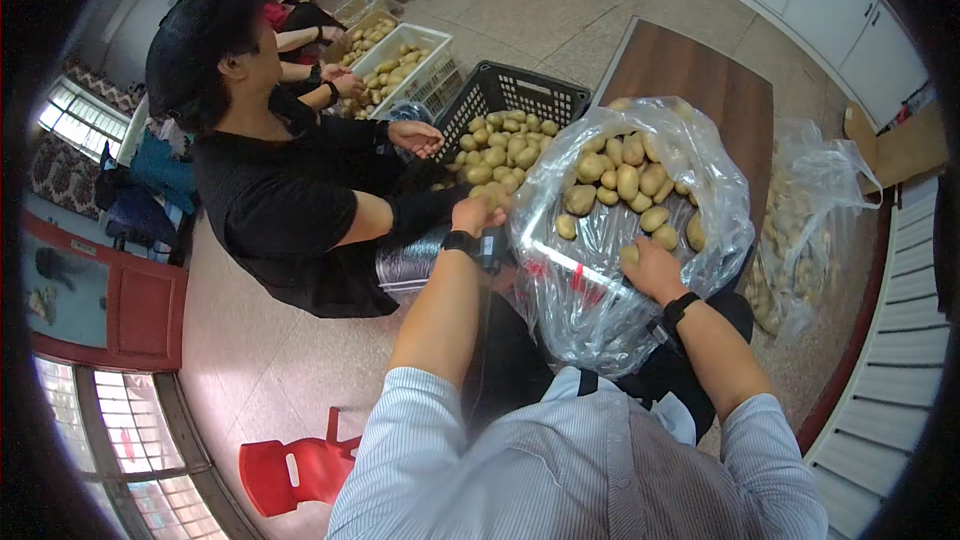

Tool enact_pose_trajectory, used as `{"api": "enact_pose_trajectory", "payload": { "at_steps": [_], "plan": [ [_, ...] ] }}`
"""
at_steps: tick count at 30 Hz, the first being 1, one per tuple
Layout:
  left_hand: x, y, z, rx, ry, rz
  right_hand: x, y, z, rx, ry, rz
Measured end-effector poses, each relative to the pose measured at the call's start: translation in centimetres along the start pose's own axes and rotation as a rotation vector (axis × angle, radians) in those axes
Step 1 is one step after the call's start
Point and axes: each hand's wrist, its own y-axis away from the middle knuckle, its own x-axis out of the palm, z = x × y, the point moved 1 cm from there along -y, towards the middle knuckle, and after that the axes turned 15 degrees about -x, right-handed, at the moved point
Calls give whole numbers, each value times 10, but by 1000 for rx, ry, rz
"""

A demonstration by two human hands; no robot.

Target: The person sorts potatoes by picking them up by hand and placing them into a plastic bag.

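Note:
Several potatoes (628, 178) lie in a large clear plastic bag (720, 180), which is spread open in front of me. My right hand (655, 273) is at the bag's near side with its fingers closed round a potato (629, 254). Farther left, my left hand (477, 213) reaches to the near edge of a black crate (513, 87) full of potatoes (505, 145). Its fingers are closed on a potato (494, 193) there. A co-worker's hand (415, 138) is over the crate's left side, apart from mine.
A co-worker in black (280, 190) sits at the left. Behind are a white crate of potatoes (438, 48) and other people's arms. A brown table (700, 65) extends beyond the bag. Bagged potatoes (790, 250) stand at right, a red chair (300, 472) at lower left.

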Motion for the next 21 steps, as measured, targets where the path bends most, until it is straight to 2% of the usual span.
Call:
{"api": "enact_pose_trajectory", "payload": {
  "at_steps": [3,5,6,17,19,21],
  "plan": [
    [-12,-29,8,182,-305,61,0,-2,-4,-31,-129,-42],
    [-4,-10,3,9,29,29,0,-3,-4,-15,-152,-41],
    [0,-2,0,-19,102,20,1,-3,-4,-3,-175,-38],
    [5,5,-5,174,120,114,13,-7,-4,58,-377,-31],
    [18,24,-6,145,93,54,17,-7,-5,67,-409,-32],
    [33,50,-12,115,64,-2,21,-10,-6,-8,-580,-59]
  ]
}}
